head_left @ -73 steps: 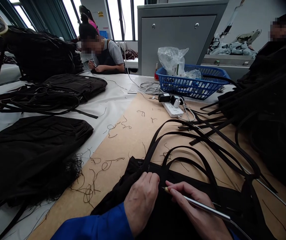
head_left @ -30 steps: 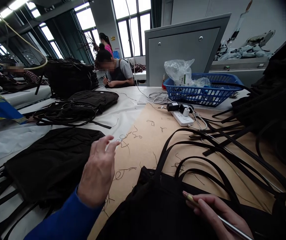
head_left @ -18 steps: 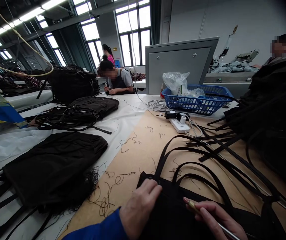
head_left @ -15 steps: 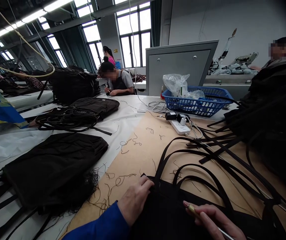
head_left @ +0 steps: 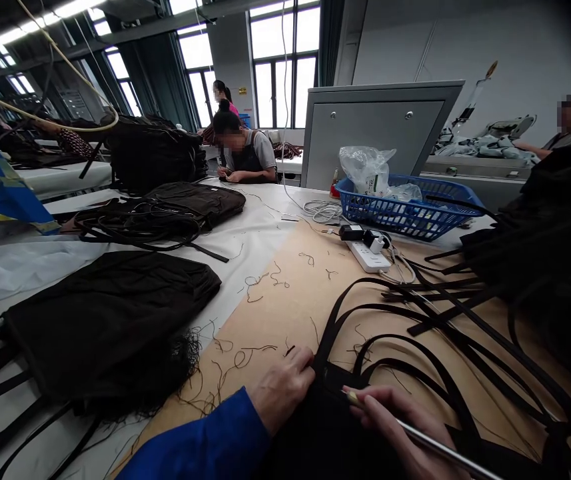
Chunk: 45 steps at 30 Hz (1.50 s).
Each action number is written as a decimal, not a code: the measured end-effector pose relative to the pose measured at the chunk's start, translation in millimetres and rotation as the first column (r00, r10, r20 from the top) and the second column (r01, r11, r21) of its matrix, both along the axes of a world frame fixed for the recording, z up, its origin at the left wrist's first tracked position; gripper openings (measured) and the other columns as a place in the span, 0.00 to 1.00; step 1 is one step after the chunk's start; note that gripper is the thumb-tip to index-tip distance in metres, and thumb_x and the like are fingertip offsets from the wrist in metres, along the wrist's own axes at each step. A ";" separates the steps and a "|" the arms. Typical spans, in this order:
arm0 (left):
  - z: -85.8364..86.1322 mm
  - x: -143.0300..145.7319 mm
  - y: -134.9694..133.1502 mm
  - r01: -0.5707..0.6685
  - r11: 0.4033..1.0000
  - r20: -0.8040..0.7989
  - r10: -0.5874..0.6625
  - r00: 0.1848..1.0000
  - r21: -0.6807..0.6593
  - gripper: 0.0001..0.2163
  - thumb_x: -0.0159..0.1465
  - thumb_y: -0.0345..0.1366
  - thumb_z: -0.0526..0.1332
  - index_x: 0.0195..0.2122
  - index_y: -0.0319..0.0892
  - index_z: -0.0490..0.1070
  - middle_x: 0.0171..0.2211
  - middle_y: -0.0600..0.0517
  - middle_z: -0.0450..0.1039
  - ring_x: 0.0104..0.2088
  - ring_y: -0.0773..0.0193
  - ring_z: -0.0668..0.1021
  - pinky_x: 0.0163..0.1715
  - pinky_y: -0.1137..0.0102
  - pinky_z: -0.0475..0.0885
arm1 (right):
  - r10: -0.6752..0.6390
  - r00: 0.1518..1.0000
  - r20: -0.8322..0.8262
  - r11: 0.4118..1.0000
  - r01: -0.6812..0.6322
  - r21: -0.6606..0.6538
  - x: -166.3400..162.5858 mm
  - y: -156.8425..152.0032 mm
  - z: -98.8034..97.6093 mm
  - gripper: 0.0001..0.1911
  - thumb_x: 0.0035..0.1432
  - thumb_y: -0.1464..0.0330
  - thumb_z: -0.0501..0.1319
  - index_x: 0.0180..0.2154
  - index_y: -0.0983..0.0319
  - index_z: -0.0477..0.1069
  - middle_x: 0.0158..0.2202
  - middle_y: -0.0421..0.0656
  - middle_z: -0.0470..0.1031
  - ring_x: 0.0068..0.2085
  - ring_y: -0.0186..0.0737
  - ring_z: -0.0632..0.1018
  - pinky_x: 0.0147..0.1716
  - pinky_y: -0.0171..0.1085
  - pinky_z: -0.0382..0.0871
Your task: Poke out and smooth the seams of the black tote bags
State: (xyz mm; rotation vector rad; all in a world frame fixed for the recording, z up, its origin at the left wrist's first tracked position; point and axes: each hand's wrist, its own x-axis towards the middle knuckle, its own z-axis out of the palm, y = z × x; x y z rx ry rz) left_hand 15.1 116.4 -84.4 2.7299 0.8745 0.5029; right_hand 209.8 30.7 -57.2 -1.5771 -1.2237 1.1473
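My left hand (head_left: 282, 390), in a blue sleeve (head_left: 200, 440), grips the top edge of a black fabric tote bag (head_left: 325, 427) close to the base of a handle. My right hand (head_left: 395, 427) lies over the bag, holding a slim silver pen-like tool (head_left: 430, 440) with a brass tip (head_left: 352, 399) close to the black fabric. The bag's long black strap handles (head_left: 405, 360) loop away across a tan board (head_left: 285, 300) scattered with loose dark threads. Much of the bag's lower part is cut off by the frame.
Another black bag (head_left: 105, 327) with frayed threads lies to the left, and a black stack (head_left: 540, 260) rises at right. Beyond are a power strip (head_left: 368, 257), a blue basket (head_left: 405, 217) holding a plastic bag, and a seated co-worker (head_left: 245, 157).
My left hand swung out to the left, then returned to the bag's edge. The view has tilted up and settled, and my right hand has shifted left, keeping the tool.
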 end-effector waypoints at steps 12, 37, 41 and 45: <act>6.8 -5.3 1.5 -0.006 1.000 0.076 0.009 0.997 -0.030 0.08 0.62 0.21 0.50 0.32 0.39 0.63 0.36 0.49 0.67 0.36 0.66 0.74 0.37 0.74 0.74 | 0.131 0.991 0.023 0.985 -0.128 -0.117 -25.0 22.9 -13.1 0.21 0.58 0.50 0.56 0.34 0.60 0.72 0.28 0.39 0.71 0.31 0.37 0.72 0.30 0.30 0.65; 0.4 -2.6 2.2 -0.016 1.000 0.093 0.016 0.996 -0.003 0.08 0.63 0.21 0.50 0.33 0.39 0.63 0.34 0.50 0.67 0.35 0.65 0.73 0.36 0.73 0.73 | 0.081 0.996 -0.050 0.994 -0.076 0.078 -24.2 28.4 -35.1 0.18 0.52 0.53 0.63 0.34 0.60 0.79 0.36 0.46 0.79 0.38 0.47 0.79 0.38 0.37 0.74; 1.5 -2.7 1.7 -0.015 1.000 0.096 0.015 0.995 0.000 0.08 0.64 0.22 0.49 0.33 0.39 0.63 0.34 0.49 0.67 0.35 0.65 0.73 0.36 0.73 0.73 | 0.098 0.994 -0.056 0.992 -0.093 0.089 -24.1 28.3 -37.8 0.18 0.53 0.53 0.62 0.34 0.60 0.79 0.36 0.45 0.79 0.39 0.47 0.79 0.39 0.37 0.73; 3.1 -2.0 1.4 -0.012 1.000 0.090 0.011 0.996 0.006 0.09 0.65 0.22 0.47 0.33 0.39 0.62 0.34 0.50 0.68 0.35 0.66 0.73 0.37 0.73 0.73 | 0.062 0.997 -0.041 0.994 -0.058 0.088 -27.2 26.5 -35.2 0.18 0.53 0.53 0.62 0.34 0.60 0.78 0.35 0.45 0.79 0.38 0.46 0.79 0.37 0.36 0.74</act>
